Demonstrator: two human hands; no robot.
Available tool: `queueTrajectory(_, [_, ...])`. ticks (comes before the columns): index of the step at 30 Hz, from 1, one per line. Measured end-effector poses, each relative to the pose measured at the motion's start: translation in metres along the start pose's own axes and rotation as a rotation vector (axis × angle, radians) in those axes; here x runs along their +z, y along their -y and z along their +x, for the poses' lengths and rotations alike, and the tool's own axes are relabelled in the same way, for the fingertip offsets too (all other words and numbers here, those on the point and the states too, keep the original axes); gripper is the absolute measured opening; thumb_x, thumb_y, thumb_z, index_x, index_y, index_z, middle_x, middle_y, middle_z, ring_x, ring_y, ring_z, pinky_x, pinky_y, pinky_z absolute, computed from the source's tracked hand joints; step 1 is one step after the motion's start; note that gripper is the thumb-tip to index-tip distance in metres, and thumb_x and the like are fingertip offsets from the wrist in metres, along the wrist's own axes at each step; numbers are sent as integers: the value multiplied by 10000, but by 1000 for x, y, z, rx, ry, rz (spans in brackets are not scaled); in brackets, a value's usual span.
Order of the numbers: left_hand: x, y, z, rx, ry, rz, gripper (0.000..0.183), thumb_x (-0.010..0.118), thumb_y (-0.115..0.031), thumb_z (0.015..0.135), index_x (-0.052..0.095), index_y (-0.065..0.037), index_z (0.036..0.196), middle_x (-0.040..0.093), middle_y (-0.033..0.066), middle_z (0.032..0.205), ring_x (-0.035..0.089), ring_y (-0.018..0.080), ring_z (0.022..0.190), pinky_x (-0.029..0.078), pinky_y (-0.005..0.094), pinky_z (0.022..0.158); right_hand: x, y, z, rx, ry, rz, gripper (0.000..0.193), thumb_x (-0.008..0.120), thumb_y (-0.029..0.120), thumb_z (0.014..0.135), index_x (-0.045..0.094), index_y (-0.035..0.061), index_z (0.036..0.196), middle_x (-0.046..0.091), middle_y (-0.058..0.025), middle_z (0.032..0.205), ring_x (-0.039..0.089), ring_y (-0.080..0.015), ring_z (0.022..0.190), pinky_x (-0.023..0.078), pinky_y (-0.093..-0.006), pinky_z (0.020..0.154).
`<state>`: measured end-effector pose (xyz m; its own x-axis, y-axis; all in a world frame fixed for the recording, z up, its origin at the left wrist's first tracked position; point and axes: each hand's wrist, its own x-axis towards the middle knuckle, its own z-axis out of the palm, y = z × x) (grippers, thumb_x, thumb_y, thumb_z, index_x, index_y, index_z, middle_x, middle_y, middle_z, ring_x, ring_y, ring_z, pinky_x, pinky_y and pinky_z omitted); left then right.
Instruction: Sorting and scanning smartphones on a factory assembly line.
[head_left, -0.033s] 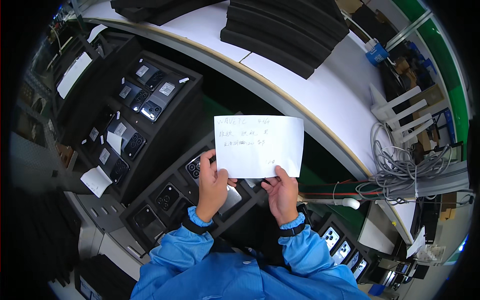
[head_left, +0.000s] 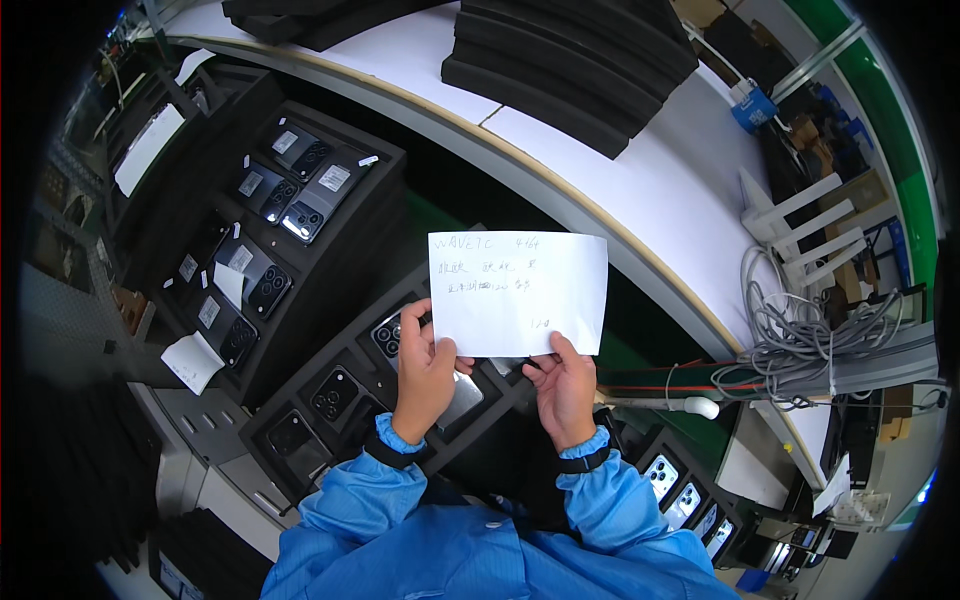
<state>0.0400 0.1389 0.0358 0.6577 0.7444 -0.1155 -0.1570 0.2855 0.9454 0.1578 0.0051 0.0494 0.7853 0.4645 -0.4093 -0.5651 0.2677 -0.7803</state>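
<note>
A white sheet of paper with handwriting on it is held up in front of me by its lower edge. My left hand pinches the lower left corner, thumb on the front. At the lower right, my right hand grips the sheet the same way, thumb on top and fingers curled behind. Under the paper lies a black foam tray with phones in its slots. One dark phone shows its camera cluster left of my left hand; another phone lies nearer me. The paper hides part of the tray.
To the left, a stacked foam tray bears several labelled phones and a folded paper slip. A white bench crosses the far side, with black foam sheets on it. Coiled grey cables hang at right, above more phones.
</note>
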Motion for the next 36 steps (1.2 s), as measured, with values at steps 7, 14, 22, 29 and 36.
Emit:
queueTrajectory(7, [1,-3,-1,-15,9,26,469,418,50,895,308,8,1349,666,180,998,616,126,663,523,251,587,0,2,-1,-8,3,3,307,571,150,980,535,-6,1241,704,-112,1009,725,-171,816,621,-276,607])
queueTrajectory(14, [1,-6,-1,-23,-20,42,448,431,30,903,325,2,1338,657,150,900,568,100,595,475,225,526,2,0,0,1,-6,6,297,575,146,977,546,-14,1225,707,-116,1003,724,-170,806,620,-274,608])
queueTrajectory(22, [4,-8,-1,-27,-29,-1,396,433,17,924,348,-1,1310,623,101,791,519,78,544,425,210,485,1,0,0,-2,5,9,302,565,144,981,535,-19,1234,706,-119,1005,724,-172,813,619,-273,608])
queueTrajectory(29, [5,-9,-2,-27,-18,-22,371,457,21,929,375,0,1290,632,98,844,536,70,593,432,200,504,4,0,-2,-10,-3,-10,314,564,147,982,523,-14,1249,696,-119,1037,717,-179,821,612,-281,609])
queueTrajectory(36, [22,-9,-2,494,28,774,481,685,-118,824,507,22,1249,533,207,1236,497,342,1225,392,424,1037,7,50,-24,-334,-127,-138,259,572,140,977,572,-13,1185,684,-96,996,690,-167,786,582,-283,598])
